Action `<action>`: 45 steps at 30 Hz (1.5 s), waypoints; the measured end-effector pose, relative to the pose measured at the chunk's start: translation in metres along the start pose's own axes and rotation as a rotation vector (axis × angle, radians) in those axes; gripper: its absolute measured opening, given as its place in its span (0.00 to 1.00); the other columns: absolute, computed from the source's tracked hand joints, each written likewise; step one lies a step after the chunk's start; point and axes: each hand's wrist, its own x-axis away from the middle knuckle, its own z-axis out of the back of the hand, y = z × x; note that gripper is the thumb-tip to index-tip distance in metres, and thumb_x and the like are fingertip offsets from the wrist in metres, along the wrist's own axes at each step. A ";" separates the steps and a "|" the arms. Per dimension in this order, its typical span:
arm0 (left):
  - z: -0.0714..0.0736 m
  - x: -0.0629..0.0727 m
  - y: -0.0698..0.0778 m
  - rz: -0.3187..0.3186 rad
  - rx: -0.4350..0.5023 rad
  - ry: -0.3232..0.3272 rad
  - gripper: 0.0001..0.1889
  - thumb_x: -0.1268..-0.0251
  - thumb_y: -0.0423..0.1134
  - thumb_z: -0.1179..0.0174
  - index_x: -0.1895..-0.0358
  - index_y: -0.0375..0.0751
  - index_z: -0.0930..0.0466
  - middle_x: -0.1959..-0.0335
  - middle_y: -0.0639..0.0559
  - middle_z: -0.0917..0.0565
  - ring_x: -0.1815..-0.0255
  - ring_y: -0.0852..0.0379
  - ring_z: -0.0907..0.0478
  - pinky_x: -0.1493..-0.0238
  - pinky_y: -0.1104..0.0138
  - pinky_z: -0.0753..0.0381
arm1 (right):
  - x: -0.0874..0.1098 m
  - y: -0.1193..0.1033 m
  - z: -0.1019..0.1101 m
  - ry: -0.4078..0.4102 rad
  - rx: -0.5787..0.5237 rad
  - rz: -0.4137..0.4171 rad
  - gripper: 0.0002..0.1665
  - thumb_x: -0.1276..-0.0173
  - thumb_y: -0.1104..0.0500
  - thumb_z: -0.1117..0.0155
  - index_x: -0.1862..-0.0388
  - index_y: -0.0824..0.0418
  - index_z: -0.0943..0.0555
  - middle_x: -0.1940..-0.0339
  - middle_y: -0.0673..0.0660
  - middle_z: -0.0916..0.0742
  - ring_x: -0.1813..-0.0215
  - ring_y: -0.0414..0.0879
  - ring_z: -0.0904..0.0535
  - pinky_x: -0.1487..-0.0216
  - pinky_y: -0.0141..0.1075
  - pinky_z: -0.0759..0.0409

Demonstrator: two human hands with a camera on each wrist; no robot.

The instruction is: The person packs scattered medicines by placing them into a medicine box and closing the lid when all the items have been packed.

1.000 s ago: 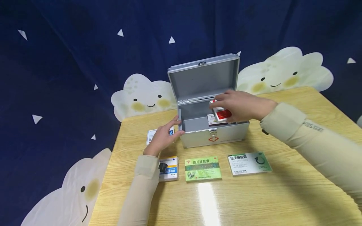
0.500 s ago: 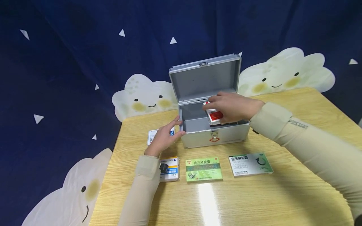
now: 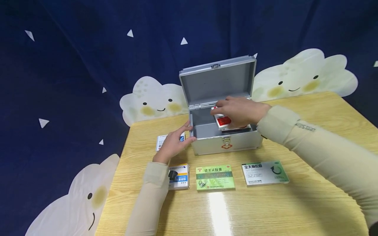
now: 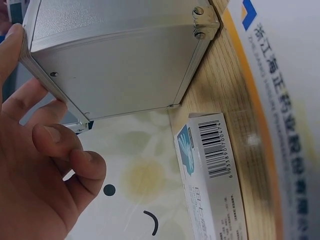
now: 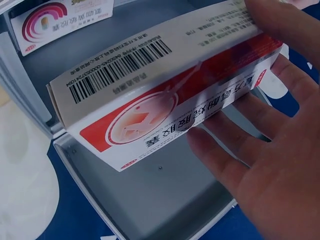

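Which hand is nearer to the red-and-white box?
Right. The right hand grips the red-and-white box; the left hand is away, touching the left rim of the metal case.

On my head feed the right hand [image 3: 243, 109] hides part of the red-and-white box [image 3: 223, 121], and the left hand [image 3: 173, 144] covers part of the white box [image 3: 161, 140] beside the silver case [image 3: 208, 148]. I can't read the case's small front lettering. In my left wrist view an orange-edged box [image 4: 292, 75] runs off the right edge, its lower print blurred; my right wrist view crops the pink-ringed box [image 5: 62, 22] at the top
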 end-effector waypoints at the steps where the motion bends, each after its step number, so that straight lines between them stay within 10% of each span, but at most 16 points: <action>1: 0.000 0.000 0.000 0.000 0.002 0.002 0.31 0.35 0.65 0.42 0.30 0.60 0.29 0.21 0.71 0.43 0.24 0.47 0.35 0.27 0.48 0.32 | -0.002 0.000 -0.001 -0.005 -0.004 -0.004 0.38 0.45 0.56 0.23 0.34 0.47 0.24 0.34 0.60 0.20 0.37 0.62 0.24 0.39 0.58 0.22; 45: 0.001 0.001 0.001 0.027 0.015 -0.014 0.31 0.35 0.65 0.42 0.30 0.62 0.29 0.21 0.72 0.44 0.23 0.46 0.37 0.27 0.46 0.33 | -0.041 0.002 -0.015 -0.154 0.018 -0.100 0.41 0.47 0.63 0.23 0.33 0.49 0.24 0.41 0.58 0.17 0.44 0.53 0.20 0.40 0.51 0.19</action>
